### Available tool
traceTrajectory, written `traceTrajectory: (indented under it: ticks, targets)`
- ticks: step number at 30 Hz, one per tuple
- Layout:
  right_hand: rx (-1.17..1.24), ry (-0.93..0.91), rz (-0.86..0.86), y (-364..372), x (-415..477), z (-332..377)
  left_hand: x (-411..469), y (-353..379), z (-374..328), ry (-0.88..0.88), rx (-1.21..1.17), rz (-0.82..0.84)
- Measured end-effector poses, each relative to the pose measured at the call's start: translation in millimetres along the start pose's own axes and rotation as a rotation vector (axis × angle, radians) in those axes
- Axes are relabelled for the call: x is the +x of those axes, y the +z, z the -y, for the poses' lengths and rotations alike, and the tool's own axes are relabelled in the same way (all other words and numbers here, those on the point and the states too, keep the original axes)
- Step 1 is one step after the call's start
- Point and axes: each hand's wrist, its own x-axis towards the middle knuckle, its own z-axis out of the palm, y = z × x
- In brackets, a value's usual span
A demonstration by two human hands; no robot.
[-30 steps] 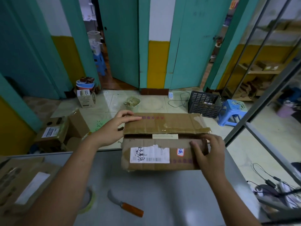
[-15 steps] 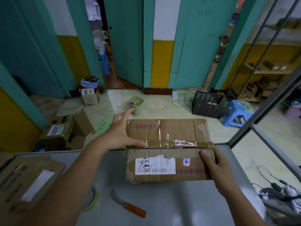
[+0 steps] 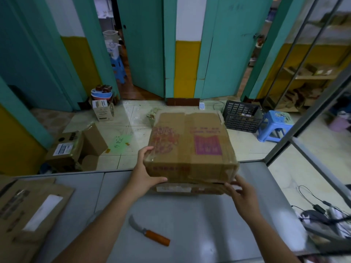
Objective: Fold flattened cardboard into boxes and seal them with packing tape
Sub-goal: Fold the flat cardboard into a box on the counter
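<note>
The left hand (image 3: 144, 173) is gripping the near left corner of the cardboard box (image 3: 190, 145), which is sitting tilted between both hands on the worktop (image 3: 190, 224). The right hand (image 3: 245, 198) is touching its lower right corner, grasp too blurred to tell.

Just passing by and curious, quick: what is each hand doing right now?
Left hand: grips the cardboard box at its left corner, fingers on top.
Right hand: at the box's near right corner; blurred, grip cannot be told.

Nothing legible; the red print and magenta label (image 3: 208, 145) on the brown cardboard box (image 3: 190, 164) blur; the green floor scrawl (image 3: 118, 143) likewise.
</note>
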Motion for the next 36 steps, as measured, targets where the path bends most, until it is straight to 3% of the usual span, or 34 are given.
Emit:
traceTrajectory:
  ticks: [4, 7, 11, 20, 24, 27, 32, 36]
  targets:
    - [0.127, 0.220, 0.205, 10.2, -5.6, -28.8, -18.1, 28.9, 42.1, -0.106, -0.037, 0.009]
    - [0.382, 0.531, 0.193, 7.1, -7.0, -41.3, -28.4, 29.1, 63.5, -0.154, -0.008, 0.020]
    - [0.455, 0.675, 0.206, 10.4, 4.3, -24.5, -31.0, 16.2, 69.9, -0.217, 0.023, 0.104]
    - [0.346, 0.605, 0.240, 18.2, 14.0, 3.3, -25.2, 10.1, 41.5, -0.259, -0.133, -0.030]
    - [0.224, 0.594, 0.264, 10.5, 5.7, 2.7, -35.0, 4.5, 41.7, -0.546, -0.055, 0.003]
    - [0.086, 0.576, 0.313, 8.0, 6.1, 5.4, -39.5, 0.7, 41.1, -0.657, 0.038, 0.102]
    - [0.405, 0.587, 0.348, 5.1, 7.6, 4.0, -39.0, -2.4, 39.5, -0.655, -0.433, 0.147]
    - [0.492, 0.513, 0.378, -3.4, -2.2, -7.1, -47.2, -5.7, 48.5, -0.585, -0.536, 0.152]
